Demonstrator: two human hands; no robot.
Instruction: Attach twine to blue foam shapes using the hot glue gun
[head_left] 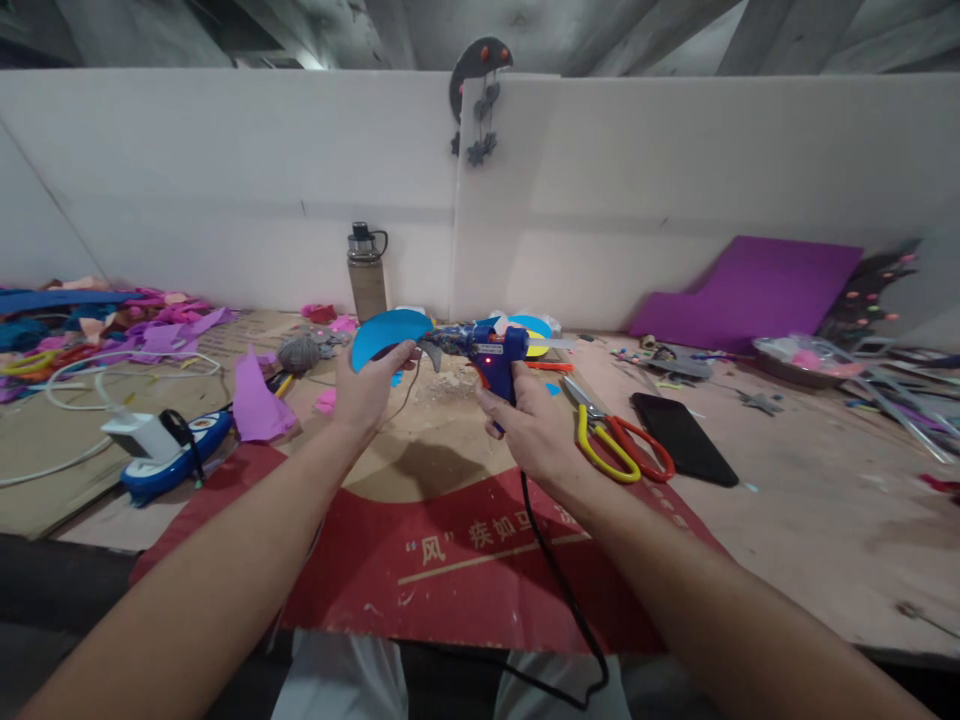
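My left hand (367, 385) pinches a curved blue foam or paper piece (390, 335), held up above the work surface. A small grey pointed piece (431, 352) shows beside its right edge, with a thin grey cord hanging below. In my right hand (529, 415) is a blue hot glue gun (502, 352), fingers wrapped round its handle, a small red light lit on its side. Its nozzle points left and comes up close to the blue piece; whether they touch I cannot tell. A clear glue stick (551, 343) pokes out of the gun's back, and a black cable drops from the handle.
Scissors (611, 440) with yellow and red handles lie by a black phone (682, 438) on the right. A blue power strip (176, 460) with a white charger sits left. Behind stand a bottle (367, 280) and white panels (225, 180). Red printed cardboard (465, 600) covers the front edge.
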